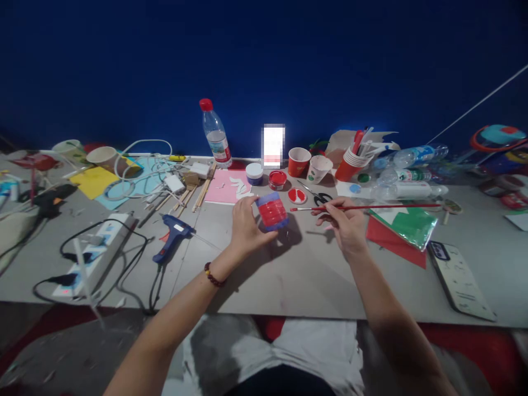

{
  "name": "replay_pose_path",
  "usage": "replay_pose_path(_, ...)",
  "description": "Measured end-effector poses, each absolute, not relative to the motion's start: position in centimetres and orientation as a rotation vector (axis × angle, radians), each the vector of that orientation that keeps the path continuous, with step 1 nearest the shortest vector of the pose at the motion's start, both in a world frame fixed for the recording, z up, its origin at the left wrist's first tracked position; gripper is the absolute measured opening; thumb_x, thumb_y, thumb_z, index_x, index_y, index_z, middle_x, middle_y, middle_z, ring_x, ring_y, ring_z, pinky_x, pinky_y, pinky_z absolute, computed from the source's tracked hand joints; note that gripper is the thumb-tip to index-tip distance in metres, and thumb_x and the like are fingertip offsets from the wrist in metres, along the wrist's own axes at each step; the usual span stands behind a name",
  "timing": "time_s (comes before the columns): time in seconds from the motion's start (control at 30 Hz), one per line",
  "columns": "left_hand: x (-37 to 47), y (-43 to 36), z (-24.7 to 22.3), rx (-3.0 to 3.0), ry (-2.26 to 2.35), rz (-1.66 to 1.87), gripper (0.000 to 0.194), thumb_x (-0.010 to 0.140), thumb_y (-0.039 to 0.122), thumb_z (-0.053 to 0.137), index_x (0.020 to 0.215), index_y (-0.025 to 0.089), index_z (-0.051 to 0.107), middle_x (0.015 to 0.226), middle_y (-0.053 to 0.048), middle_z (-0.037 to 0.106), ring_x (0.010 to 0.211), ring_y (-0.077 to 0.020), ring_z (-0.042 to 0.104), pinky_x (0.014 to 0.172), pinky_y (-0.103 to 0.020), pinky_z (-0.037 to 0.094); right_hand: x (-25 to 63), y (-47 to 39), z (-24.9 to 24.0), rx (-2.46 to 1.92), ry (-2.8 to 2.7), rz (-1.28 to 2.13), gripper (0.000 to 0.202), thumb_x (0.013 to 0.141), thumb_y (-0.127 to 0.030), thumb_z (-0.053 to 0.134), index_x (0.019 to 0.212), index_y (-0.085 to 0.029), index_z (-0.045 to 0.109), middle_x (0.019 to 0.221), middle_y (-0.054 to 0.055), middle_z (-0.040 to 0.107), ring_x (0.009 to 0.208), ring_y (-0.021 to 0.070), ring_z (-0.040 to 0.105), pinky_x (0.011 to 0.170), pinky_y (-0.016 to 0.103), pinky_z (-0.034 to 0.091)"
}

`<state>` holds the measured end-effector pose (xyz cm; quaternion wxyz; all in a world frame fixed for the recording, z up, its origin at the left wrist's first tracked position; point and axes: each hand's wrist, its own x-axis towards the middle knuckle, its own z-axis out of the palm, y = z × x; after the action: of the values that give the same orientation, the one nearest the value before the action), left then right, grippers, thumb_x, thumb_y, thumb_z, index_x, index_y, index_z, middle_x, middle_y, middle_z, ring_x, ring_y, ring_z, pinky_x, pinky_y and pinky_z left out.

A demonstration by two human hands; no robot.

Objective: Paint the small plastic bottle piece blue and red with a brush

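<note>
My left hand (pixel 246 223) grips a small blue piece (pixel 273 211) by its edges, its upward face largely covered in wet-looking red paint; its exact kind I cannot make out. In my right hand (pixel 344 223) is a long red paintbrush (pixel 371 207), held level with its red-tipped bristles pointing left, a short gap from the painted piece. Beyond them stands an uncovered jar of red paint (pixel 278 179), with its red-smeared lid (pixel 297 196) lying to the right. A white-capped blue jar (pixel 254 174) is beside the paint jar.
Black-handled scissors (pixel 323 197) and paper cups (pixel 299 162) lie beyond my hands. A blue glue gun (pixel 175 236), its cord and a power strip (pixel 97 253) occupy the left. On the right are a phone (pixel 460 280), green packet (pixel 408 223) and plastic bottles (pixel 408 190).
</note>
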<state>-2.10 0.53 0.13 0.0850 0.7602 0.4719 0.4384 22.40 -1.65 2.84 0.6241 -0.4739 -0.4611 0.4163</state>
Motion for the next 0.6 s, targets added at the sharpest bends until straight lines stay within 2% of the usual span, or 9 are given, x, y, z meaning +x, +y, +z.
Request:
replay_pose_path(0.13, -2.14, 0.63, 0.29, 2.3, 1.391, 1.273, 0.084, 0.061, 0.045, 0.082, 0.131, 0.023, 0.04, 0.119, -0.01, 0.055, 0.107, -0.0304, 0.056, 0.09, -0.047, 0.047, 22.69, -1.29, 2.66, -0.95, -0.909, 1.225, 0.031, 0.073, -0.041, 0.082, 0.075, -0.023, 0.058, 0.068, -0.001, 0.072, 0.066, 0.0178, 0.072, 0.048, 0.024, 0.054)
replay_pose_path(0.27, -2.06, 0.62, 0.55, 2.379, 1.334, 1.241, 0.082, 0.064, 0.044, 0.078, 0.134, 0.023, 0.041, 0.12, -0.011, 0.057, 0.108, -0.0316, 0.055, 0.093, -0.049, 0.044, 22.55, -1.18, 2.49, -0.916, -0.835, 1.387, 0.026, 0.073, -0.038, 0.08, 0.074, -0.023, 0.059, 0.068, 0.0, 0.073, 0.068, 0.0177, 0.073, 0.048, 0.024, 0.054)
replay_pose_path(0.6, -2.01, 0.26, 0.36, 2.293, 1.385, 1.205, 0.084, 0.06, 0.04, 0.079, 0.132, 0.021, 0.039, 0.125, -0.013, 0.055, 0.116, -0.0333, 0.055, 0.098, -0.05, 0.046, 22.09, -1.38, 2.74, -0.904, -0.785, 1.387, 0.026, 0.07, -0.035, 0.081, 0.073, -0.023, 0.058, 0.066, -0.001, 0.073, 0.066, 0.0167, 0.072, 0.049, 0.023, 0.053)
